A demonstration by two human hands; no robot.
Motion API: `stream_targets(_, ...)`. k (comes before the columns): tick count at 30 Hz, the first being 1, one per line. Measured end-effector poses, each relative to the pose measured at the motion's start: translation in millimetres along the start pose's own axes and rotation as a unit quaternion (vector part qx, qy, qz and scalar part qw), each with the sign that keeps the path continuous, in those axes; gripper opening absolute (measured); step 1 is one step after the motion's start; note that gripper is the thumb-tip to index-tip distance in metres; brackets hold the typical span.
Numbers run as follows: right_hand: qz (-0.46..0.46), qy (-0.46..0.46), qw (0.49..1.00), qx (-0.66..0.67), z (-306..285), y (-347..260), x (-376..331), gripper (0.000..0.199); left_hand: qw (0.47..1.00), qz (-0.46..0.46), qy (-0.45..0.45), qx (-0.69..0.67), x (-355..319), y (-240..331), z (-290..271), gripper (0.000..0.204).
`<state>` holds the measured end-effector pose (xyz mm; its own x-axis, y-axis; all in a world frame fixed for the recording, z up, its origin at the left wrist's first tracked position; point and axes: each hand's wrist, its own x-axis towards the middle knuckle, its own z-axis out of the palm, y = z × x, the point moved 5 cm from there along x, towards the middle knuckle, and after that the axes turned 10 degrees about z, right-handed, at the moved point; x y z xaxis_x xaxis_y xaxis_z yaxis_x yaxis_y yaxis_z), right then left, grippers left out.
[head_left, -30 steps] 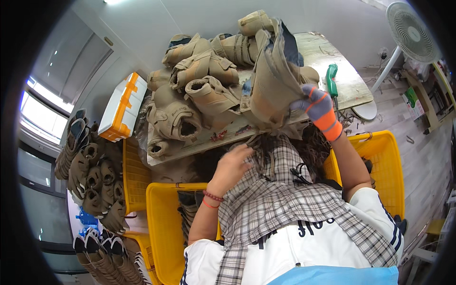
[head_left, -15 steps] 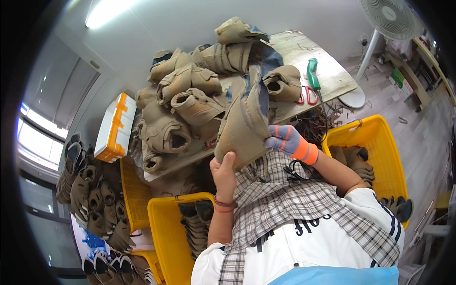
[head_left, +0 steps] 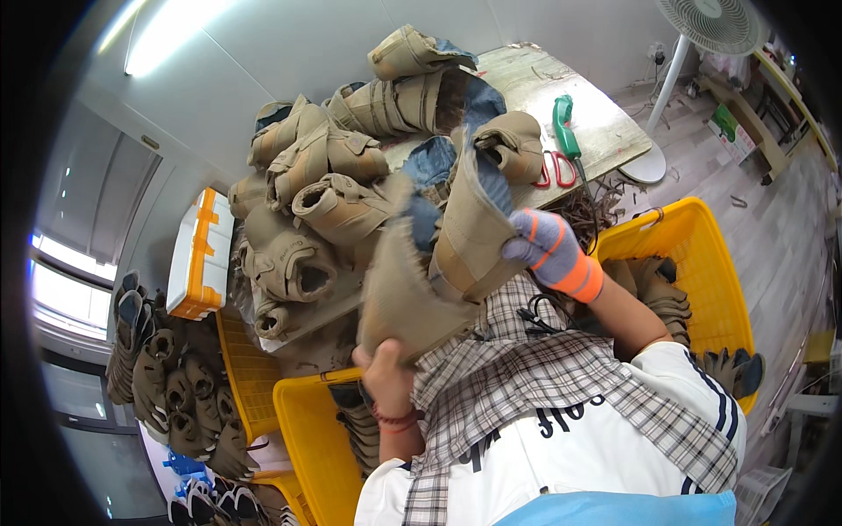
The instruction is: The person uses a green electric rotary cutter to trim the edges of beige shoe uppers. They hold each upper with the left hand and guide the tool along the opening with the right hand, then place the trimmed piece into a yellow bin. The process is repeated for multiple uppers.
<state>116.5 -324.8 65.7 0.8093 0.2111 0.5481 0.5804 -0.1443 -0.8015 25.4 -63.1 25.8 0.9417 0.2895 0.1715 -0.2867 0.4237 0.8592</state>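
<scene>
Both hands hold a khaki fabric shoe upper [head_left: 478, 223] with a blue lining, in front of my checked apron. My bare left hand [head_left: 386, 375], a beaded bracelet at its wrist, grips its lower left end, with the thumb on top; this part is smeared by motion. At the right edge, my right hand [head_left: 560, 256], in a grey and orange glove, pinches the upper between thumb and fingers. Beyond it, rolled khaki uppers [head_left: 342, 206] are heaped on the table [head_left: 605, 131]. Whether the held part is one piece or several joined pieces, I cannot tell.
A green corded hand tool [head_left: 567, 127] and red-handled scissors [head_left: 556, 168] lie on the table's right side. Yellow baskets [head_left: 715, 263] with khaki uppers stand at both sides. A white and orange box [head_left: 200, 254] is at the left, a fan [head_left: 709, 24] at the far right.
My left hand has moved down and left, pulling its end of the upper away and opening a gap that shows blue lining. My right hand has risen slightly, still holding the edge.
</scene>
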Motion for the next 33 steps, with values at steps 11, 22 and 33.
stream_targets(11,0.031,0.014,0.998,-0.056,3.9,112.4,130.9,0.022,0.974,0.152,0.158,-0.052,23.6,33.5,-62.1,0.069)
stream_targets(22,0.429,0.151,0.723,-0.52,-192.4,349.8,92.0,0.053,0.944,0.165,0.173,-0.229,36.7,56.7,-56.2,0.05)
stream_targets(33,0.377,0.221,0.885,-0.162,-235.9,269.5,28.2,0.03,0.891,0.083,0.032,-0.445,58.7,128.0,-65.6,0.032)
